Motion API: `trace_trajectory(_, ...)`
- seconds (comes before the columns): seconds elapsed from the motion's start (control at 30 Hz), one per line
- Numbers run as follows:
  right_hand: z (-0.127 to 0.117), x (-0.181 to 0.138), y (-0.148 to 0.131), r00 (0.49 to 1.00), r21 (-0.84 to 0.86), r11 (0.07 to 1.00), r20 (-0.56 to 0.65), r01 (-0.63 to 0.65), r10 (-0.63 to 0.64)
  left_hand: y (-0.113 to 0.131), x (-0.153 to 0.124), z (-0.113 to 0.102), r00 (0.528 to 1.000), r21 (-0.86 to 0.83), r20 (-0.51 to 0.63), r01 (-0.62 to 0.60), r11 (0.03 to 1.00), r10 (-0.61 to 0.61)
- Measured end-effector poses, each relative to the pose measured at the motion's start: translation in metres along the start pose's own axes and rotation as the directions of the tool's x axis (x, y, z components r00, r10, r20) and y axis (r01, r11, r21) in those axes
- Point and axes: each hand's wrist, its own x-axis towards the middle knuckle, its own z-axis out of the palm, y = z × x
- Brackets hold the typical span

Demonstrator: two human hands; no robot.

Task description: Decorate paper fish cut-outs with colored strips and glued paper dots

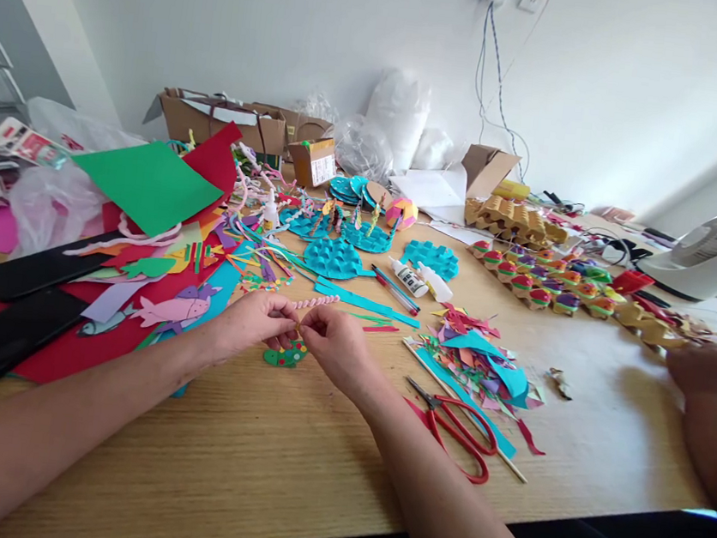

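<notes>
Much of a green dotted cutout (280,357) is visible at 6 o'clock from the fingertips, but the hands hide its upper edge, and whether they touch it cannot be told. At 3 o'clock, well apart, another person's hand (706,367) is blurred and cut off by the frame, its fingers unreadable. The worker's left hand (268,317) and right hand (335,344) nearly meet, each with thumb and forefinger pinched together, apparently on a small piece (298,329) largely covered by the fingertips; its kind is too tiny to tell. A pink twisted strip (319,301) lies just beyond at 1 o'clock, its near end hidden behind the hands. Red-handled scissors (487,439) rest open at 4 o'clock, near paper scraps (475,351).
</notes>
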Motion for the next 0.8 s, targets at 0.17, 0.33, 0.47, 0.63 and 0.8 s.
trace_trajectory(0.17,-0.002,-0.001,-0.001,0.999,0.033,0.999,0.046,0.009,-0.01,-0.004,-0.002,-0.003,1.0,0.015,0.001,0.016,1.0,-0.016)
trace_trajectory(0.33,-0.009,-0.002,0.001,0.992,-0.008,1.0,0.127,0.019,-0.018,-0.014,-0.013,-0.013,0.997,0.103,-0.076,-0.02,0.994,0.028)
trace_trajectory(0.47,-0.015,-0.005,0.0,0.969,-0.081,0.995,0.245,0.055,-0.034,-0.025,-0.031,-0.015,0.972,0.42,-0.131,-0.123,0.899,0.195)
trace_trajectory(0.63,-0.015,-0.008,-0.009,0.942,-0.178,0.982,0.335,0.066,-0.003,-0.038,-0.043,-0.008,0.942,0.582,-0.065,-0.231,0.779,0.328)
trace_trajectory(0.8,-0.008,-0.005,-0.012,0.929,-0.308,0.944,0.371,0.115,0.008,-0.052,-0.04,-0.006,0.904,0.585,-0.024,-0.333,0.74,0.426)
